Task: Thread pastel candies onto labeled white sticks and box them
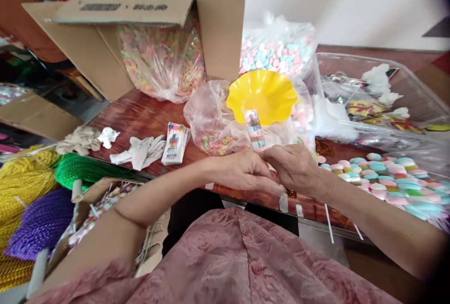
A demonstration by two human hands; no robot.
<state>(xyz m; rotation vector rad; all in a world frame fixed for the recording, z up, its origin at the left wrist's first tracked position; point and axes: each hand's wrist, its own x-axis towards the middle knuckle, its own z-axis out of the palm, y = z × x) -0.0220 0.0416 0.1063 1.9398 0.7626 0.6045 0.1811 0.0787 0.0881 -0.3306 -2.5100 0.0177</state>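
- Small printed clear packet [255,128] with pink and blue pieces showing inside: sitting just right of frame centre, long axis running near vertical, top end leaning slightly left and pointing away from the person.
- Yellow scalloped bowl [263,91] is lying right beyond it, the packet's top overlapping the rim in view; touching or apart, cannot tell.
- Front edge of the wood-grain table [114,116] is running just below the hands; tabletop is showing between the left forearm and the printed card stack [174,144], left of centre.
- Open clear bag of ring candies [220,142] is crowding the packet's left side; stick candies in pink and blue [379,177] are spreading across the right of the frame, by the right forearm.
- Left hand [246,170] and right hand [293,166] are meeting at the packet's lower end, fingers curling narrow, packet rising between them; which fingers are pinching it, cannot tell.
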